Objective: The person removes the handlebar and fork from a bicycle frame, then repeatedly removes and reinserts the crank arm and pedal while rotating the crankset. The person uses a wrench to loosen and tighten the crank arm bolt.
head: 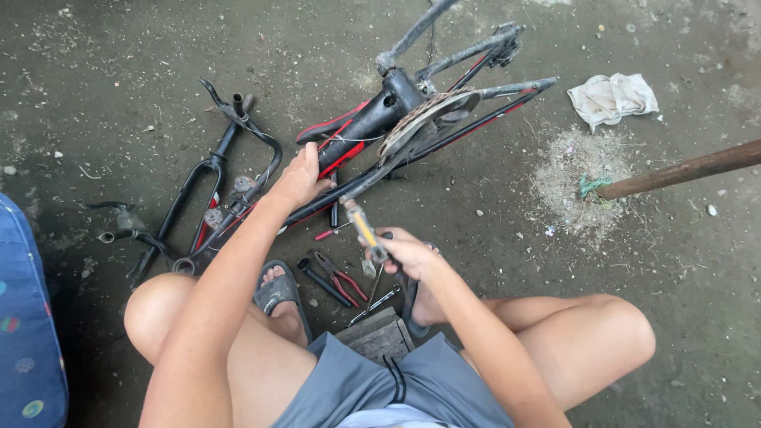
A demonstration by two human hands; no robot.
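A black and red bicycle frame (372, 119) lies on the concrete ground in front of me, with its chainring (420, 115) and crank arm attached. My left hand (301, 176) grips a frame tube near the crank. My right hand (406, 252) holds a tool with a yellow and grey handle (363, 228), its upper end pointing at the low end of the crank arm. I sit on a low wooden block (379, 337) with both knees spread.
A black fork and handlebar (214, 178) lie to the left. Red-handled pliers (339, 276), a black tool and a wrench (372, 305) rest between my sandalled feet. A white rag (612, 97) and a brown stick (682, 170) are at right; blue fabric (28, 333) at left.
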